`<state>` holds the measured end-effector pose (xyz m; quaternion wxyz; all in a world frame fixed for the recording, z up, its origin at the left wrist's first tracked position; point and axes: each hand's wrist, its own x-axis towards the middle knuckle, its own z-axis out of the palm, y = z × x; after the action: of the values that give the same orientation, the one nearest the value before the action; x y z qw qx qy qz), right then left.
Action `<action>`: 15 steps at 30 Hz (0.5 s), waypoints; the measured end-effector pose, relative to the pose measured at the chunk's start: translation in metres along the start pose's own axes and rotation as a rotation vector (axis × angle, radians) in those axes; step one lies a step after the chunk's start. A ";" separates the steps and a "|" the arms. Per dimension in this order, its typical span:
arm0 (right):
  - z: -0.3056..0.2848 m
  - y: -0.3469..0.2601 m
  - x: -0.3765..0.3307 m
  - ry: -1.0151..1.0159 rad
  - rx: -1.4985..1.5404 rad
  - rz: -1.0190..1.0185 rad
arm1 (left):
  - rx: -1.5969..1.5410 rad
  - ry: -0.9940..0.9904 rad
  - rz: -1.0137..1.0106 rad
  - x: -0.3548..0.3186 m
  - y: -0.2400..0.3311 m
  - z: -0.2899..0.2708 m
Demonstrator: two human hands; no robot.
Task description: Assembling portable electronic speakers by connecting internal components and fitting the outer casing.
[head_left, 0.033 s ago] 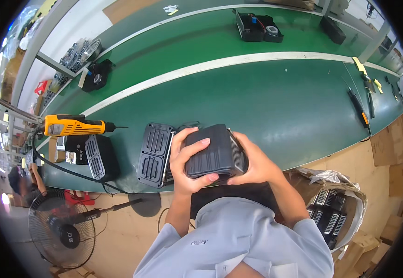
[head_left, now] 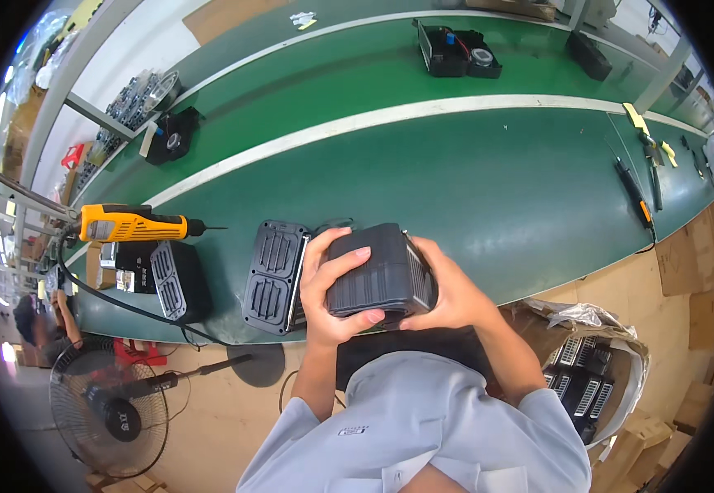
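Between my hands is a black ribbed plastic casing [head_left: 369, 275], held just above the near edge of the bench. My left hand [head_left: 324, 283] grips its left side, fingers over the top and thumb at the lower front edge. On the opposite side, my right hand [head_left: 454, 289] is wrapped round the casing; its fingertips are partly hidden. Just left of my left hand lies a black panel with slotted grilles [head_left: 275, 275], close to that wrist. A thin dark cable loop [head_left: 336, 222] shows behind the casing.
A yellow electric screwdriver [head_left: 139, 224] sits left, bit pointing right, above a grilled black box [head_left: 180, 279]. Open black housings [head_left: 460, 53] lie on the green far strip. A soldering-iron-like tool [head_left: 636, 193] lies right. Below are a fan [head_left: 110, 407] and a carton of parts [head_left: 632, 370].
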<state>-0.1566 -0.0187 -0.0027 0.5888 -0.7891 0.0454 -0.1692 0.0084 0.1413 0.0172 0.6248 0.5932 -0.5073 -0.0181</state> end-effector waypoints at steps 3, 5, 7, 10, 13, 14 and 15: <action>0.010 -0.010 0.007 0.125 0.021 -0.011 | -0.029 -0.064 0.018 -0.004 -0.012 0.003; 0.005 -0.017 0.024 0.201 -0.232 0.003 | -0.414 0.265 -0.312 -0.019 -0.017 0.020; -0.022 -0.017 0.064 0.244 -0.516 -0.166 | -0.256 0.245 -0.529 -0.038 -0.021 0.027; -0.062 0.003 0.160 0.370 -0.885 -0.460 | 0.162 0.036 -0.425 -0.073 -0.019 0.046; -0.089 0.040 0.269 0.352 -1.250 -0.573 | 0.435 -0.071 -0.124 -0.087 -0.021 0.052; -0.095 0.053 0.301 0.314 -1.357 -0.550 | 0.425 -0.065 -0.087 -0.087 -0.022 0.053; -0.099 0.066 0.330 0.274 -1.518 -0.486 | 0.381 -0.033 -0.204 -0.086 -0.022 0.053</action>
<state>0.1301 -0.2188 0.0303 -0.1716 -0.9336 0.0468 -0.3109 -0.0548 0.1500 -0.0640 0.4879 0.7486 -0.4489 0.0056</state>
